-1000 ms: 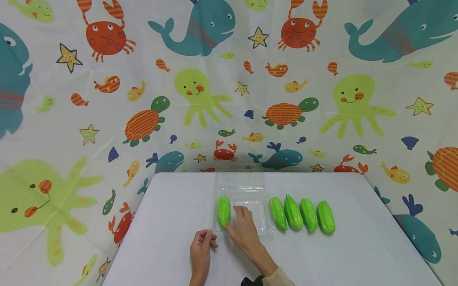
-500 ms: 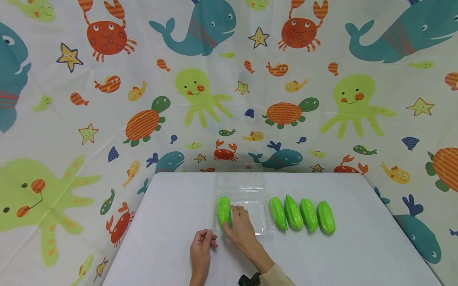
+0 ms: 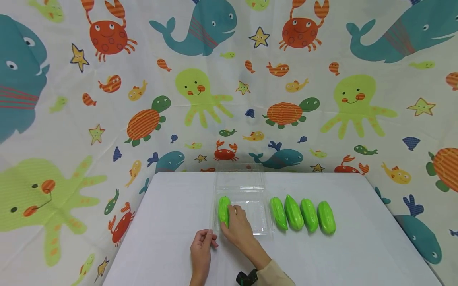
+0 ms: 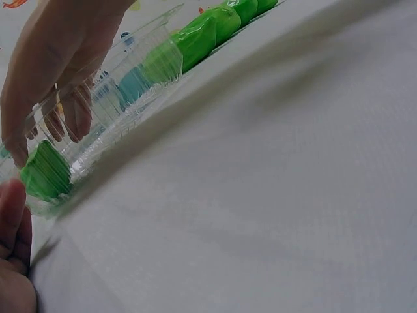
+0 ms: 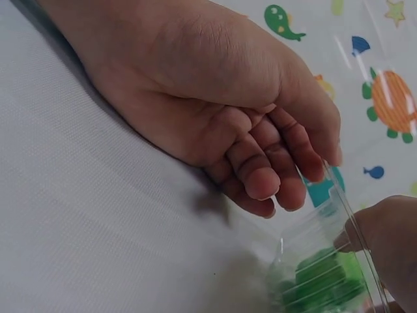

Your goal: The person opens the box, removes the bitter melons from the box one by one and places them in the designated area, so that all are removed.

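A clear plastic clamshell container (image 3: 257, 216) lies opened on the table, its lid (image 3: 239, 180) folded back. Along its left side rests a glossy green cucumber-like vegetable (image 3: 224, 210). My right hand (image 3: 240, 228) reaches over the container, its thumb at the vegetable's near end and its loosely bent fingers along the right side. In the left wrist view the right thumb touches the vegetable (image 4: 47, 173). At the near left corner, my left hand (image 3: 202, 244) pinches the container's rim between thumb and forefinger; its other fingers curl loosely, as the right wrist view shows (image 5: 221, 117).
To the right of the container several more green vegetables (image 3: 294, 213) lie side by side. White cloth covers the table (image 3: 171, 210). Behind it hangs a curtain (image 3: 247, 95) printed with sea animals. A dark device (image 3: 247, 278) sits on my right wrist.
My right hand has shifted slightly left, bringing its thumb and fingers up against the vegetable in the container. My left hand and the container have stayed in place.
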A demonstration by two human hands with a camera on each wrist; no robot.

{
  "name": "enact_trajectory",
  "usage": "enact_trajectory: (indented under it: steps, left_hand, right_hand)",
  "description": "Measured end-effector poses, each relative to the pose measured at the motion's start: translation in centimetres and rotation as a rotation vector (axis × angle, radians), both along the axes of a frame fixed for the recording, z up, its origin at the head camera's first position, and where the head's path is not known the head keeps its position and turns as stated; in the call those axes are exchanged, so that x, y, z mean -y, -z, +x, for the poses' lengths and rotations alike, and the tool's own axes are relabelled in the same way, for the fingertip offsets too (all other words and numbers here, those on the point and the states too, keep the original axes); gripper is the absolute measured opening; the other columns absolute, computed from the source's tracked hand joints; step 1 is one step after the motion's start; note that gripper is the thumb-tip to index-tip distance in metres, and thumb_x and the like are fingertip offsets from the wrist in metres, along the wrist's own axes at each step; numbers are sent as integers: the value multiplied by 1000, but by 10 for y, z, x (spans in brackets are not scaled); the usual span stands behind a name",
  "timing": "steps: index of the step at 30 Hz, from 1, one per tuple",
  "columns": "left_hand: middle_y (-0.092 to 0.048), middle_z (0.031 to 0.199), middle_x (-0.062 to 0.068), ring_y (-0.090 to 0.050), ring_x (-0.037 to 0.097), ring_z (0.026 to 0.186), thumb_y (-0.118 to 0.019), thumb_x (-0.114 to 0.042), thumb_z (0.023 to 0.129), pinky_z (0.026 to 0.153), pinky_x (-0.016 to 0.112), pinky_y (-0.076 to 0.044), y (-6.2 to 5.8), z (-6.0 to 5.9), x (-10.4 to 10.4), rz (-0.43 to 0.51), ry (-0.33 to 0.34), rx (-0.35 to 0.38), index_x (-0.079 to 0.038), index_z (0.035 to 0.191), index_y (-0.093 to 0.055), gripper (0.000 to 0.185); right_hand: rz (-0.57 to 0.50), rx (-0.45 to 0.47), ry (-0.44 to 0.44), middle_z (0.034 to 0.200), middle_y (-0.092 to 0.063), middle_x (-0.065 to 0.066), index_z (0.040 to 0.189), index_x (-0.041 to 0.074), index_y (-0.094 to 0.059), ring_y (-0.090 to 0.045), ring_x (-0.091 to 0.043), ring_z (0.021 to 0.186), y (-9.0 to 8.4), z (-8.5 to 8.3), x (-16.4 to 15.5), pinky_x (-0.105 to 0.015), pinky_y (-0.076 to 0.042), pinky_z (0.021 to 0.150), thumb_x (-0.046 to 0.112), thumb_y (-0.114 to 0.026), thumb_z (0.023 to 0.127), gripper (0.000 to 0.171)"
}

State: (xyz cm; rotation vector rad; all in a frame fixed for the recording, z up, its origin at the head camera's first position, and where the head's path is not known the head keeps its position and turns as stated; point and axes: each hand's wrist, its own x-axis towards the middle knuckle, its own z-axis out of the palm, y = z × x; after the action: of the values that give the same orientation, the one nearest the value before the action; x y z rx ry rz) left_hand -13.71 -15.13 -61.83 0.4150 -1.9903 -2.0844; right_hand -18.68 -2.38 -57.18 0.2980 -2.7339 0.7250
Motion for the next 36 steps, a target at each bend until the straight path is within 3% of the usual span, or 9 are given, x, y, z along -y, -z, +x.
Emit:
enact_trajectory:
  steps: [13,36]
  left_hand:
    - [-68,87,15,-64,15,63,-60,-21,102,62,23,-55,1,-1,0,-12,1,1,1,105,-59,23]
    - [-68,87,16,-65,16,63,-60,-23,102,63,23,-56,2,-2,0,6,-4,12,3,106,-59,26]
  right_hand:
    - [-4,101,-13,122,-59,-19,132,0,-57,-61,-27,98,-2,-8,5,-37,-56,74,28,-71,84,57]
    - [-43,140,-21,117,-59,-22,131,-3,-56,-60,-26,90,-1,-17,10,-38,-55,74,20,-72,83,55]
